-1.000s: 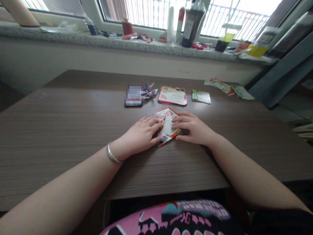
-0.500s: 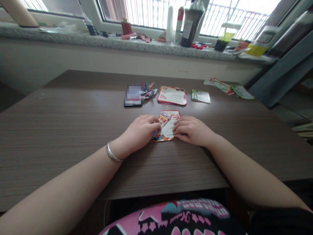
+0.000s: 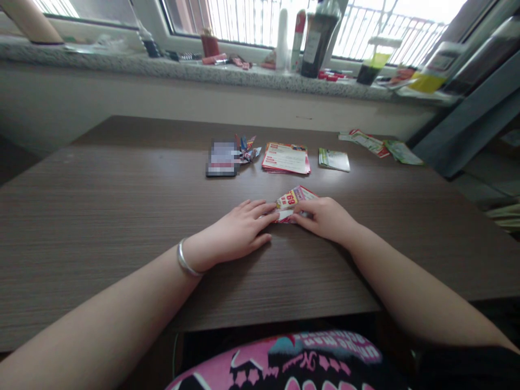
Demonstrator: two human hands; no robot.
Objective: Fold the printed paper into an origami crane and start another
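Note:
A printed paper leaflet (image 3: 287,200), partly folded, lies on the wooden table in front of me. Its upper flap shows yellow and red print with a large "68". My left hand (image 3: 240,229) rests flat at the leaflet's left side with its fingers spread, two fingertips touching the paper. My right hand (image 3: 326,218) has its thumb and fingers bent onto the right part of the leaflet, covering that edge.
Behind the leaflet are a phone (image 3: 221,158), a folded paper piece (image 3: 249,151), a stack of leaflets (image 3: 286,158) and a small green-white paper stack (image 3: 333,160). More paper strips (image 3: 369,142) lie back right. Bottles (image 3: 319,43) stand on the windowsill (image 3: 252,77).
The leaflet has been turned and folded over, so less of its white side shows. My left hand has opened out flat; my right hand has shifted onto the paper's right part.

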